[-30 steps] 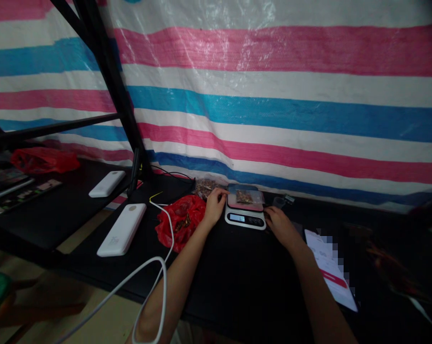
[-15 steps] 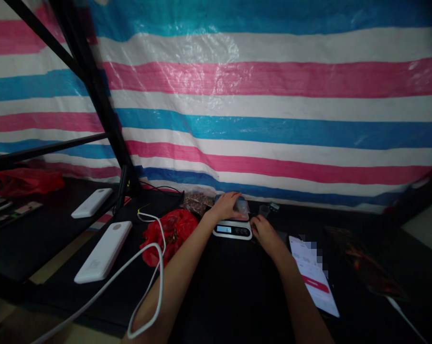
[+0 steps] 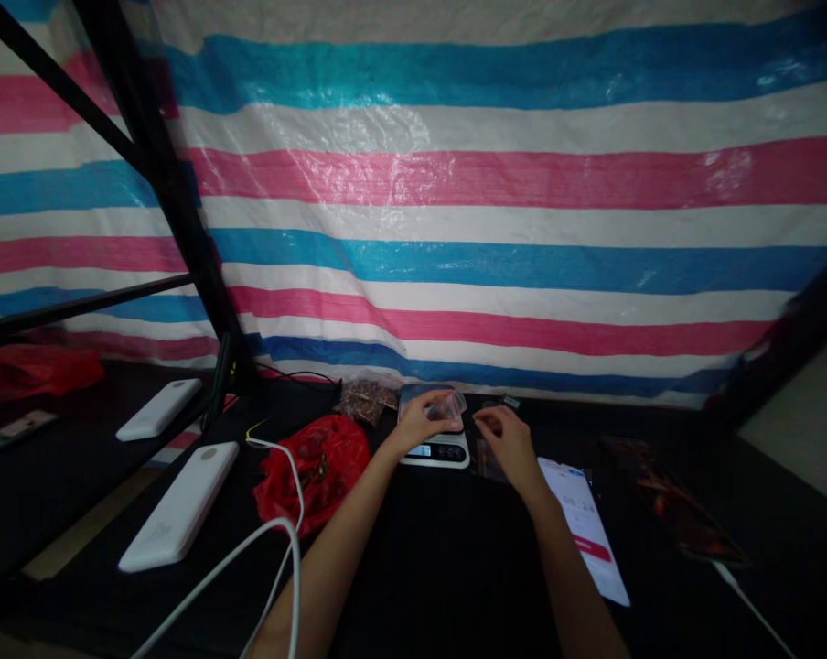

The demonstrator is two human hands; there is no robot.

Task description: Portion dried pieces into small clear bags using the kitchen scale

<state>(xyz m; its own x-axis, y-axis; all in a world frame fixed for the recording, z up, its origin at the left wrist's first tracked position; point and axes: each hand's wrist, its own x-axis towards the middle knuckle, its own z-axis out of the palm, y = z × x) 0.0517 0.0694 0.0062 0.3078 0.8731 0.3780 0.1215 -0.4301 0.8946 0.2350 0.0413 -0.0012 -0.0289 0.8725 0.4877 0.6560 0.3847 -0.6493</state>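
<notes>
A small clear bag [image 3: 447, 406] is lifted over the scale [image 3: 433, 441].
It is pinched by the left hand [image 3: 417, 426], clearing the platform; the right hand [image 3: 506, 439], fingers loosely curled, rests beside it.

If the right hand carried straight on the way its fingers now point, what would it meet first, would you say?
The right hand points left and slightly away, toward the small clear bag that the left hand holds over the scale. It would probably meet that bag first, though depth is unclear.
</notes>
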